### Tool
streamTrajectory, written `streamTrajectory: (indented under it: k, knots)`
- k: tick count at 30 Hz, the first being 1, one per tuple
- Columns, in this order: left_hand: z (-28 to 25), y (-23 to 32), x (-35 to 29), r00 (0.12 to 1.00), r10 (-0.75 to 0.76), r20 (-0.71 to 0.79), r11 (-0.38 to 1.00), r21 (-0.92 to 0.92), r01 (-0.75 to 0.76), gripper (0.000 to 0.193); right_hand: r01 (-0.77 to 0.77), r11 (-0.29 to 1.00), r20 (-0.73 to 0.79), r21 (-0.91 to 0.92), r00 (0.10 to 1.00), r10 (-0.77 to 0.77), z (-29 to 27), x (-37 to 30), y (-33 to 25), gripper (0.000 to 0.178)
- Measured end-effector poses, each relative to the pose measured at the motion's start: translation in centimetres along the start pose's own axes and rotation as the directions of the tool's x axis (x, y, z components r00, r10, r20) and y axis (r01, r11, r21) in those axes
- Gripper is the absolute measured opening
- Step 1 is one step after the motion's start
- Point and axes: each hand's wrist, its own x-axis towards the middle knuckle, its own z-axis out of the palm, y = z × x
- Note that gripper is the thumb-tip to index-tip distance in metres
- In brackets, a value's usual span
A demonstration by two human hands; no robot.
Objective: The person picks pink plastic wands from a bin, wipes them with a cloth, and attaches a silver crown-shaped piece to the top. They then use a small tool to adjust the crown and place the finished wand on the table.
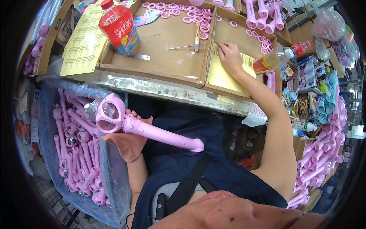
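Observation:
My left hand is closed round a pink toy wand, just below its openwork round head. The wand lies slantwise over my lap, head toward the left, with a clear faceted piece at its tip. A tan cloth-like piece covers part of that hand and wrist. My right hand rests on a yellow printed sheet in a cardboard tray. Its fingers are bent together at the sheet's upper edge; what they pinch, if anything, is hidden.
A larger cardboard tray holds pink rings, a screwdriver and a red-labelled bottle. More yellow sheets lie left. A plastic-lined bin of pink wands stands at my left. Another bottle leans right; wands pile beyond.

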Motion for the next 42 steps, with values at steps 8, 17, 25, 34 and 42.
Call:
streamTrajectory:
  k: [8, 17, 25, 34, 42]
  knots:
    - [-0.10, -0.09, -0.46, 1.000, 0.013, -0.027, 1.000, -0.005, -0.014, 0.111, 0.057, 0.998, -0.002, 0.024, 0.998, -0.057, -0.30, 0.00, 0.13, 0.019]
    - [0.04, -0.26, -0.40, 0.997, 0.014, -0.074, 1.000, -0.016, -0.015, 0.114, 0.075, 0.995, 0.040, 0.062, 0.996, -0.078, -0.66, -0.11, 0.46, 0.023]
    - [-0.20, -0.09, -0.36, 0.994, 0.019, -0.104, 1.000, 0.021, -0.017, 0.114, 0.082, 0.996, 0.031, 0.048, 0.996, -0.083, -0.35, 0.19, 0.38, 0.028]
    - [-0.32, -0.07, -0.24, 1.000, -0.014, -0.017, 0.999, -0.030, 0.013, 0.110, 0.102, 0.993, 0.047, 0.060, 0.993, -0.105, -0.65, 0.18, 0.42, 0.029]
    - [0.22, -0.04, -0.31, 1.000, -0.021, 0.013, 0.999, -0.041, 0.021, 0.110, 0.069, 0.998, 0.101, -0.001, 0.993, -0.068, -0.48, 0.29, 0.18, 0.035]
